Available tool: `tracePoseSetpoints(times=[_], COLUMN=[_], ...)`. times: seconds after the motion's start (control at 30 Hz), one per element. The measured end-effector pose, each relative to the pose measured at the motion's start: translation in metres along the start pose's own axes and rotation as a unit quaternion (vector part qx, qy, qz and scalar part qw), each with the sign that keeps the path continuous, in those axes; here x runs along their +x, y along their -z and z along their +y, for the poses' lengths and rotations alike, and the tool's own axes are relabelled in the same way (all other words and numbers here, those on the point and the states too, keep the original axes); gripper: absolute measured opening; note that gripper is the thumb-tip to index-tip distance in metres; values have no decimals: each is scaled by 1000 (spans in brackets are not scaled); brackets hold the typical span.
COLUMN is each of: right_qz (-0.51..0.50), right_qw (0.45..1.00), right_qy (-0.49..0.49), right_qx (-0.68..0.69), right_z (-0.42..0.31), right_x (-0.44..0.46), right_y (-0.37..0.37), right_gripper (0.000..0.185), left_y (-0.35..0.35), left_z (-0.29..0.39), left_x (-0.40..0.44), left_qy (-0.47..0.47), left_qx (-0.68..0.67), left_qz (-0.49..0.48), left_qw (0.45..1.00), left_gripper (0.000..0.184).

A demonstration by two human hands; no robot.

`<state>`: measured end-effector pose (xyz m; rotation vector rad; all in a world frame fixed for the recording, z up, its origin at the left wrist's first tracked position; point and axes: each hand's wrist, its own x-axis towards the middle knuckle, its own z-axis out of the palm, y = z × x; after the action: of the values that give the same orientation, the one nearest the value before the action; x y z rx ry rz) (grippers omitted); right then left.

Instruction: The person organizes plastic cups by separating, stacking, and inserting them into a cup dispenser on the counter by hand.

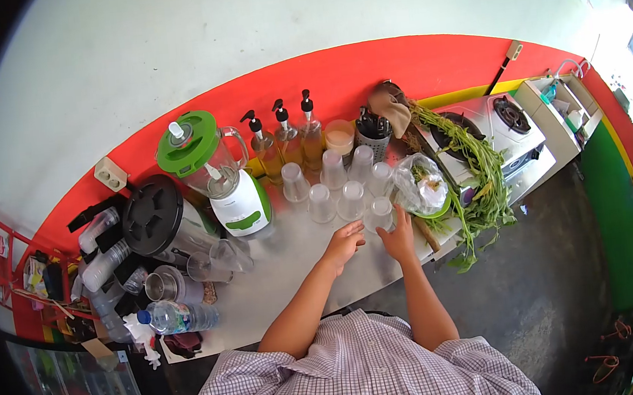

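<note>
Several clear plastic cups stand upside down in a cluster on the metal counter (277,258). My right hand (398,239) is at the nearest plastic cup (380,211), its fingers stretched along the cup's right side and its thumb in front. Whether it touches the cup I cannot tell. To the left, my left hand (345,245) hovers with fingers extended and apart, just in front of another plastic cup (351,201), holding nothing. Right of the cups, a clear plastic bag (421,187) with food inside sits on a green dish (443,208).
A green-lidded blender (237,205), pump bottles (289,145) and a utensil holder (374,145) line the wall. Leafy greens (479,182) hang over the counter's right edge beside a gas stove (511,121). A water bottle (179,317) and a black-lidded container (154,217) are at left.
</note>
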<state>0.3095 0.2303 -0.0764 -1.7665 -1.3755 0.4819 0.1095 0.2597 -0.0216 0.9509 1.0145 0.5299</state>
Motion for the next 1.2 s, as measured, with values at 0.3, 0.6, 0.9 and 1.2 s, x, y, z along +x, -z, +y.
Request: tracePoseSetpoints(times=[0.3, 0.6, 0.9, 1.2], right_qz=[4, 38, -24, -178], right_qw=[999, 996, 931, 802], right_qy=[36, -55, -170, -113], right_qx=[8, 56, 322, 559], right_z=[-2, -16, -60, -153], right_x=[2, -1, 23, 35], right_y=[-8, 3, 39, 46], right_gripper=[80, 82, 77, 64], left_y=[-16, -20, 8, 61], left_z=[15, 3, 21, 63], left_x=[11, 15, -10, -82], left_qy=[-5, -86, -257, -346], left_qx=[55, 131, 108, 113], left_qz=[-3, -25, 117, 191], left_qw=[998, 987, 953, 912], left_gripper=[70, 65, 50, 76])
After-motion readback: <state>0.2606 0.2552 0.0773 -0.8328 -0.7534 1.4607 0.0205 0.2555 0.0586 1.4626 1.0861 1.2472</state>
